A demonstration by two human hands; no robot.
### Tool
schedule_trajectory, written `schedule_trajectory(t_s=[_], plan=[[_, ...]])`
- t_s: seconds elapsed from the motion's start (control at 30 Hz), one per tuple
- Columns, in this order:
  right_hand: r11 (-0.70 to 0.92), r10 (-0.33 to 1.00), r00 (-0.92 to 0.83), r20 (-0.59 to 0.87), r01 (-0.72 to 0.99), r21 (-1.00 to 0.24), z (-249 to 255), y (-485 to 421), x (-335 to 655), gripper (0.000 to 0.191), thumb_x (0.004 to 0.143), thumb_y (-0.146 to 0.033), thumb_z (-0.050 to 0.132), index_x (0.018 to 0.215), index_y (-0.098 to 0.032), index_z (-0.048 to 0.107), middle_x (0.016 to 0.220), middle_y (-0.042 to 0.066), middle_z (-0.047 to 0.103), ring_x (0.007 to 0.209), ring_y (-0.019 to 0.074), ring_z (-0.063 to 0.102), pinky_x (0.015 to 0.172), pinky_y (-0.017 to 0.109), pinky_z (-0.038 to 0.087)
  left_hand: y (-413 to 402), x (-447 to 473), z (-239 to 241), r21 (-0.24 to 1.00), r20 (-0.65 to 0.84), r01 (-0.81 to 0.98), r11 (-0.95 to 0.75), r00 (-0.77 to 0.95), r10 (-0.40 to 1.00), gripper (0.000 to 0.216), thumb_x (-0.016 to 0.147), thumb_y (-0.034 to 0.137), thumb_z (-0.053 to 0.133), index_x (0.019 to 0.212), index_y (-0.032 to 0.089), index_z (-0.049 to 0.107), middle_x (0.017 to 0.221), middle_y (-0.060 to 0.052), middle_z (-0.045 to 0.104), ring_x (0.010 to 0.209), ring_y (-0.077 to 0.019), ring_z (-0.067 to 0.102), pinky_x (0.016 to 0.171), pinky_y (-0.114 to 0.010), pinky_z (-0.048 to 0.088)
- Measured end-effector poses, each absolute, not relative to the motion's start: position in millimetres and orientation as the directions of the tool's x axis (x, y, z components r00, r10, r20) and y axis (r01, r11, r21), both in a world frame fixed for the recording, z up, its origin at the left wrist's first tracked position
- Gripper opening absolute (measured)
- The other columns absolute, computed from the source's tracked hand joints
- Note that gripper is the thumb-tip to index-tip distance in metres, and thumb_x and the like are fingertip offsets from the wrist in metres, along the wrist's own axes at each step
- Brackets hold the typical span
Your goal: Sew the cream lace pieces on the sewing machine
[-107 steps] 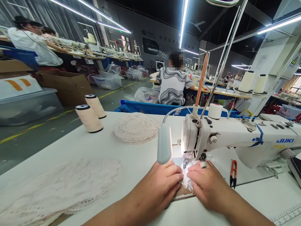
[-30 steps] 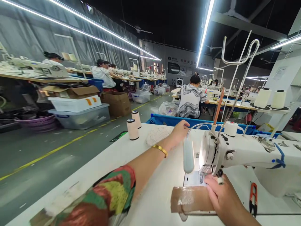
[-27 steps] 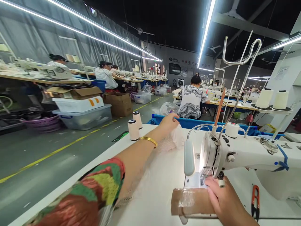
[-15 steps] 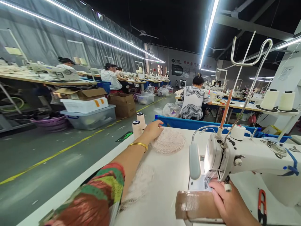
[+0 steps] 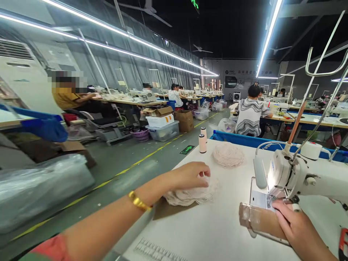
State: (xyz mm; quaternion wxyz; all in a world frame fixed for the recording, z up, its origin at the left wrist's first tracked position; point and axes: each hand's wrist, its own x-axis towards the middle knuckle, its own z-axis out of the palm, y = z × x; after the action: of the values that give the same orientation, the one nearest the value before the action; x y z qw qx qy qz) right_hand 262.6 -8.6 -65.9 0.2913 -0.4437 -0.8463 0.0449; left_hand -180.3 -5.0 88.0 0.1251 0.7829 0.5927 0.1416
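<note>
My left hand (image 5: pixel 191 175), fingers curled, is on pale pink lace pieces (image 5: pixel 187 195) piled at the table's left edge; lace at its fingertips is blurred. Farther back lies a second round stack of lace (image 5: pixel 228 155), beside two thread cones (image 5: pixel 202 143). My right hand (image 5: pixel 295 223) has its fingers closed at the needle plate (image 5: pixel 259 199) of a white sewing machine (image 5: pixel 312 174), close to the presser foot. What those fingers hold, if anything, is hidden. Under that hand a brown, taped, card-like piece (image 5: pixel 255 217) lies at the machine bed.
A ruler scale (image 5: pixel 157 250) is marked on the white table. Red-handled thread snips (image 5: pixel 343 243) lie at the right edge. A blue cloth trough (image 5: pixel 231 137) runs along the far edge. Across the aisle, people sit at machines; one in a patterned top (image 5: pixel 250 116) sits ahead.
My left hand has drawn back from the far lace stack to the nearer pile. My right hand stays by the presser foot. The view has turned left.
</note>
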Motion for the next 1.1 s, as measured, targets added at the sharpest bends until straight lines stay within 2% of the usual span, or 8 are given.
schedule_trajectory(t_s=[0.1, 0.3, 0.5, 0.7, 0.8, 0.93, 1.0, 1.1], plan=[[0.596, 0.787, -0.438, 0.436, 0.721, -0.353, -66, -7, 262, 0.032, 0.112, -0.037, 0.045, 0.126, -0.032, 0.073, 0.124, 0.011, 0.076, 0.112, 0.0310, 0.074, 0.092, 0.047, 0.064, -33, -178, 75, 0.355, 0.017, 0.886, -0.299, 0.314, 0.949, 0.022, 0.075, 0.031, 0.079, 0.095, 0.021, 0.074, 0.102, -0.005, 0.072, 0.096, -0.0263, 0.067, 0.088, -0.037, 0.051], [0.583, 0.793, -0.400, 0.459, 0.717, -0.383, -57, -15, 251, 0.034, 0.112, -0.035, 0.039, 0.120, -0.029, 0.072, 0.118, 0.011, 0.075, 0.110, 0.0322, 0.071, 0.094, 0.052, 0.059, -36, -176, 65, 0.416, 0.014, 0.861, -0.294, 0.317, 0.948, 0.014, 0.081, 0.032, 0.056, 0.076, 0.020, 0.063, 0.096, -0.008, 0.070, 0.093, -0.0265, 0.065, 0.085, -0.037, 0.047], [0.560, 0.814, -0.387, 0.433, 0.720, -0.410, -50, -21, 245, 0.036, 0.113, -0.036, 0.036, 0.114, -0.027, 0.071, 0.108, 0.012, 0.073, 0.098, 0.0316, 0.070, 0.084, 0.048, 0.057, -28, -178, 70, 0.522, -0.048, 0.831, -0.192, 0.253, 0.966, 0.020, 0.078, 0.037, 0.055, 0.070, 0.021, 0.064, 0.093, -0.006, 0.073, 0.090, -0.0259, 0.068, 0.083, -0.034, 0.049], [0.574, 0.803, -0.393, 0.448, 0.710, -0.408, -54, -17, 245, 0.035, 0.112, -0.034, 0.036, 0.117, -0.027, 0.070, 0.118, 0.013, 0.072, 0.105, 0.0323, 0.067, 0.089, 0.049, 0.056, -26, -168, 74, 0.602, -0.090, 0.794, -0.088, 0.177, 0.980, 0.019, 0.068, 0.039, 0.059, 0.063, 0.020, 0.061, 0.083, -0.005, 0.069, 0.077, -0.0233, 0.063, 0.071, -0.031, 0.046], [0.581, 0.797, -0.400, 0.454, 0.713, -0.392, -51, -20, 244, 0.033, 0.111, -0.030, 0.037, 0.117, -0.028, 0.070, 0.118, 0.011, 0.073, 0.104, 0.0319, 0.066, 0.088, 0.049, 0.056, -39, -137, 81, 0.655, -0.090, 0.750, -0.097, 0.205, 0.975, 0.029, 0.075, 0.048, 0.060, 0.072, 0.020, 0.067, 0.092, -0.006, 0.073, 0.083, -0.0242, 0.066, 0.074, -0.031, 0.049], [0.592, 0.789, -0.419, 0.449, 0.715, -0.372, -35, -29, 243, 0.032, 0.111, -0.024, 0.038, 0.111, -0.025, 0.069, 0.112, 0.010, 0.073, 0.100, 0.0302, 0.063, 0.087, 0.047, 0.054, -60, -85, 88, 0.774, -0.124, 0.594, -0.218, 0.480, 0.869, 0.042, 0.088, 0.059, 0.060, 0.100, 0.023, 0.079, 0.109, -0.004, 0.079, 0.103, -0.0255, 0.072, 0.090, -0.032, 0.054], [0.590, 0.792, -0.418, 0.446, 0.711, -0.381, -27, -32, 243, 0.031, 0.111, -0.023, 0.040, 0.111, -0.023, 0.070, 0.107, 0.010, 0.073, 0.100, 0.0301, 0.062, 0.087, 0.045, 0.053, -60, -68, 86, 0.755, -0.061, 0.591, -0.284, 0.495, 0.867, 0.043, 0.092, 0.057, 0.056, 0.106, 0.023, 0.079, 0.113, -0.006, 0.079, 0.107, -0.0272, 0.071, 0.094, -0.036, 0.052], [0.585, 0.803, -0.412, 0.431, 0.683, -0.437, -18, -36, 240, 0.028, 0.112, -0.026, 0.045, 0.112, -0.022, 0.073, 0.103, 0.010, 0.073, 0.098, 0.0296, 0.060, 0.086, 0.044, 0.051, -45, -55, 72, 0.631, -0.032, 0.719, -0.290, 0.398, 0.917, 0.048, 0.090, 0.057, 0.055, 0.114, 0.020, 0.073, 0.119, -0.011, 0.074, 0.110, -0.0321, 0.066, 0.092, -0.041, 0.049]])
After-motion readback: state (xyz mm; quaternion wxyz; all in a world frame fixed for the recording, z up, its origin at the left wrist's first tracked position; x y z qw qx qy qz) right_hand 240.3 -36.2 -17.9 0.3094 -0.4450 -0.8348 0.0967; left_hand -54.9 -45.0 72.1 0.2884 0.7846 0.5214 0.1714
